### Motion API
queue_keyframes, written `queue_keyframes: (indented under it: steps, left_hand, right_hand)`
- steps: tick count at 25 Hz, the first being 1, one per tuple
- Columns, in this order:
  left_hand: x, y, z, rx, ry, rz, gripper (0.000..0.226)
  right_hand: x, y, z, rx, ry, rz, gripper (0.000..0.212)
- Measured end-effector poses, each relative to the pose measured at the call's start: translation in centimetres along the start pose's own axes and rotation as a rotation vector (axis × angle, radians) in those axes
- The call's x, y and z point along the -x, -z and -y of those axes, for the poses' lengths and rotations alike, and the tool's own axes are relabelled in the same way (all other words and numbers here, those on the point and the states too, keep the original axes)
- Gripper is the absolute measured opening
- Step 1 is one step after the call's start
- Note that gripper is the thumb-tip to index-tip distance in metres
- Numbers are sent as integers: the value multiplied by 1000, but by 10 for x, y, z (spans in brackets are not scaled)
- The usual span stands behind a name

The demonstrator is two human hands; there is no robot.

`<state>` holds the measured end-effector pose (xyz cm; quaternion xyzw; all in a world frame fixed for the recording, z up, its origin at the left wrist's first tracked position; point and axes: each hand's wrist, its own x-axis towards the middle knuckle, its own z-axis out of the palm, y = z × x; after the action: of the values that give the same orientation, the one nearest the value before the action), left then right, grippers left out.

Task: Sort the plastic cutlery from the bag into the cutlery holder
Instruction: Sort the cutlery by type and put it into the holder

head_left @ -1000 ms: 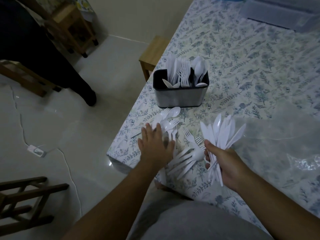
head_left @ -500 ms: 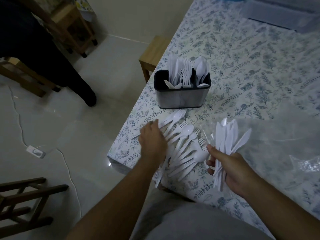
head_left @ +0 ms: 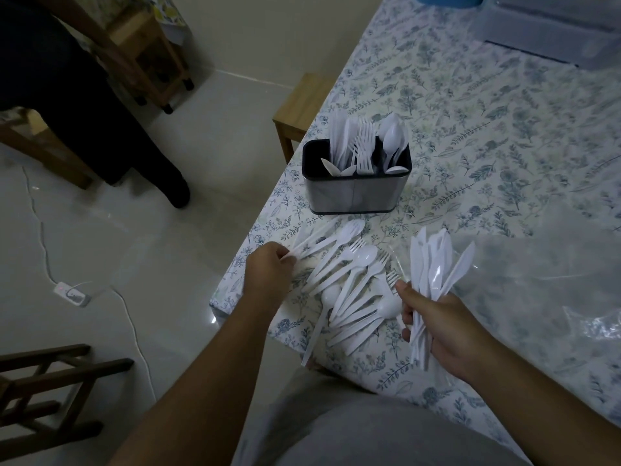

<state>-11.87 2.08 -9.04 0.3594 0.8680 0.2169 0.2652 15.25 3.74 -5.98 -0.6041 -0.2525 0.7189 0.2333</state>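
Left hand pinched spoon handles near table's left edge, right hand clamped around knife bundle.

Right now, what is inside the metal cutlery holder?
The cutlery holder holds white plastic cutlery standing up: knives at left, forks in the middle, spoons at right. Its walls hide the handles' lower ends and the bottom.

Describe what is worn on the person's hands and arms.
Nothing shows on either: the left hand and right hand are bare, with no gloves, rings, watch or bracelet visible. Both forearms are bare too, with no sleeve in view.
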Motion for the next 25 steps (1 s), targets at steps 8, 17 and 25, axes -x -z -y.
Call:
queue_keyframes:
  steps: [8, 17, 25]
  left_hand:
    - [78, -33, -41, 390, 8, 154, 7]
    - [114, -49, -57, 448, -38, 349, 19]
    - [101, -47, -56, 682, 164, 239, 8]
  right_hand:
    - [-6, -23, 8, -133, -28, 2, 14]
    - [-11, -17, 2, -27, -37, -48, 24]
    - [-5, -7, 0, 63, -15, -71, 14]
